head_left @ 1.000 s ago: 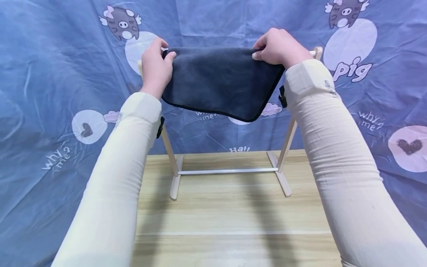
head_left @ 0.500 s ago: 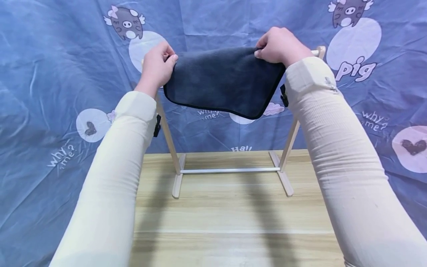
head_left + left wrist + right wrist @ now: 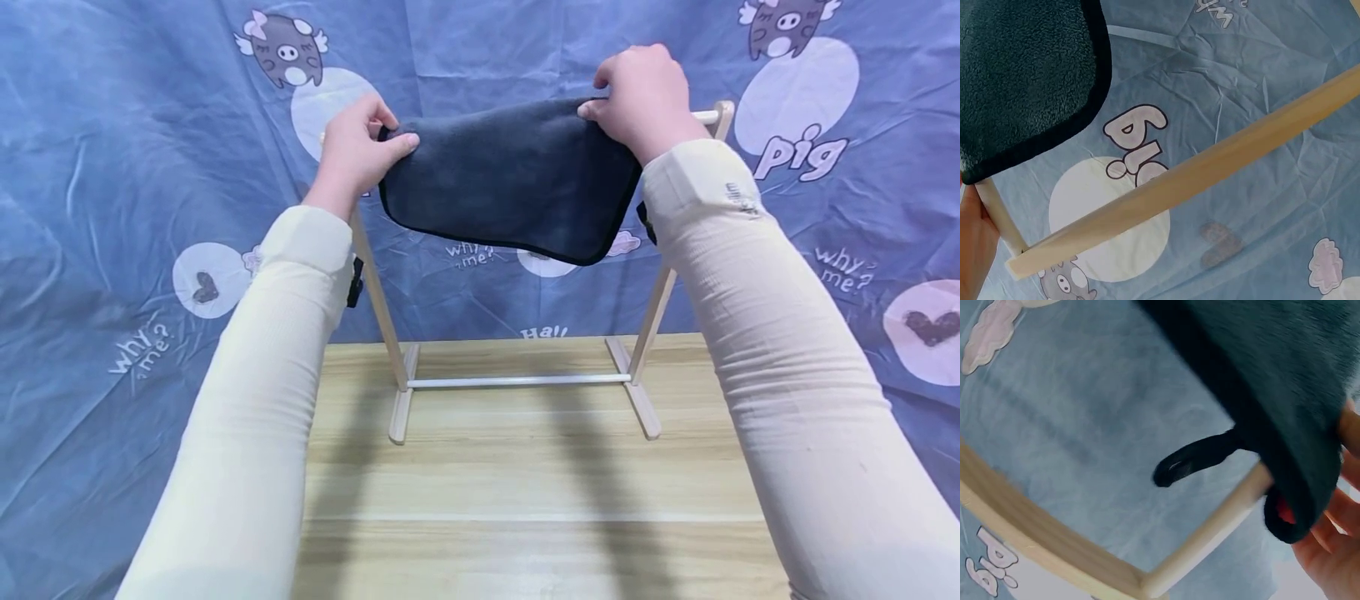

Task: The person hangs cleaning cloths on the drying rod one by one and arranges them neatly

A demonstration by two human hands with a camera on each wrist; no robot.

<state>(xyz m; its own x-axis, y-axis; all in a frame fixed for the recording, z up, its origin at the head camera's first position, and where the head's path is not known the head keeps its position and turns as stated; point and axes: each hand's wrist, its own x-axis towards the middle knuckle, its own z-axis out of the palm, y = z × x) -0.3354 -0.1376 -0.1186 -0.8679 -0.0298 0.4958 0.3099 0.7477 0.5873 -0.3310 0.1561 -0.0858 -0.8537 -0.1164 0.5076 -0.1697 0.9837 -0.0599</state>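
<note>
The left hand (image 3: pixel 356 146) pinches the upper left corner of the cloth (image 3: pixel 502 179), thumb along the front face and index finger close by at the edge. The right hand (image 3: pixel 641 100) seems to grip the other upper corner more loosely: thumb on the front, index finger a little apart above the edge, other fingers behind the fabric in the right wrist view. Dark and plush, the cloth should handle as light, soft and limp, hardly slippery and not fragile; the bound corners look the surest holds, since the middle is likely to sag. A dark loop (image 3: pixel 1197 456) sticks out past its edge. The cloth hangs at the rail (image 3: pixel 1210 529) of the stand (image 3: pixel 384 312), right end higher; whether the rail bears it I cannot tell. Below runs a white bar (image 3: pixel 517 381); behind hangs a blue backdrop (image 3: pixel 483 42)
</note>
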